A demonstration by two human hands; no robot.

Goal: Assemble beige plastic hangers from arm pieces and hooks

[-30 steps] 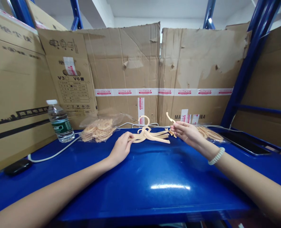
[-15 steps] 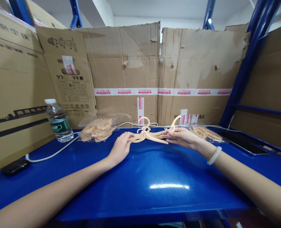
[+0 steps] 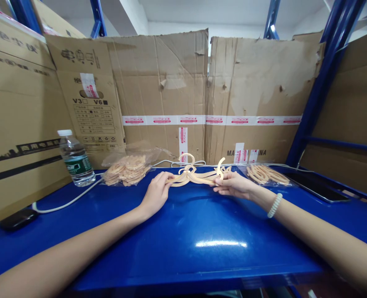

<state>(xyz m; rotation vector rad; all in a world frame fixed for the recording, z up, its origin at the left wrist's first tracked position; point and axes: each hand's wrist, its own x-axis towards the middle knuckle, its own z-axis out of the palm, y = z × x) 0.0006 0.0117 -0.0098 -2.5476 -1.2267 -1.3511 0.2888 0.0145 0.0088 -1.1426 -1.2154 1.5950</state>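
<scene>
Several beige clothes hangers (image 3: 198, 179) lie bunched together above the blue shelf, their curved hooks pointing up. My left hand (image 3: 156, 191) is closed around the left ends of their arms. At the other side, the fingers of my right hand (image 3: 235, 185) pinch a small beige hook-shaped piece (image 3: 220, 169) against the right end of a hanger arm. Whether that piece is joined to the arm, I cannot tell. My fingers hide the outer ends of the hangers. Further beige pieces show just behind my right fingertips.
Clear bags of beige parts (image 3: 127, 169) and beige loops (image 3: 267, 174) rest on the blue shelf (image 3: 183, 240). A water bottle (image 3: 76, 159) and black device (image 3: 18, 219) stand left, a dark phone-like slab (image 3: 318, 188) right. Cardboard (image 3: 164, 95) walls the back, with a white cable below.
My right hand has moved slightly left and down, bringing the hook-shaped piece from beside the hangers to the end of an arm. My left hand keeps its hold.
</scene>
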